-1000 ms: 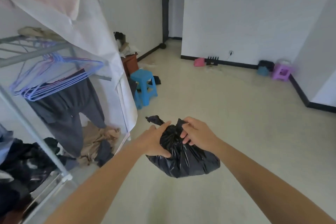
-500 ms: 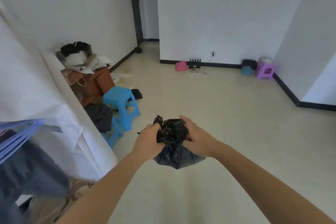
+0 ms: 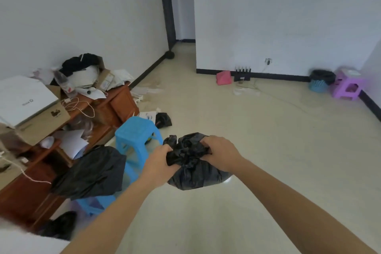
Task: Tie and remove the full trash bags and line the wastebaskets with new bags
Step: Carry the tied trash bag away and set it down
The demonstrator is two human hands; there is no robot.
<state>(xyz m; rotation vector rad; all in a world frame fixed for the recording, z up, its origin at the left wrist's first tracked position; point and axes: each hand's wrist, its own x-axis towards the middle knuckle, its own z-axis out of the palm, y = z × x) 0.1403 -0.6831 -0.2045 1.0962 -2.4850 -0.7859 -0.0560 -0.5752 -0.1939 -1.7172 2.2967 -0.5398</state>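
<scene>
— Between both hands, above the floor (image 3: 268,150): the black trash bag (image 3: 195,173), held up in mid-air, its gathered top bunched upward.
— And the grip?
— Left hand (image 3: 159,162) clenches the bunched plastic on its side, fingers (image 3: 168,150) curled tight into it. Right hand (image 3: 221,153) clamps the opposite side, knuckles up.
— Arms?
— Both forearms bare, reaching forward, converging on the bag.
— Surroundings?
— Blue stool (image 3: 137,136) just left, dark cloth (image 3: 90,173) draped beside it, cluttered wooden surface (image 3: 121,101) beyond. Far right corner: blue wastebasket (image 3: 319,83), black-lined, beside a purple stool (image 3: 347,84).
</scene>
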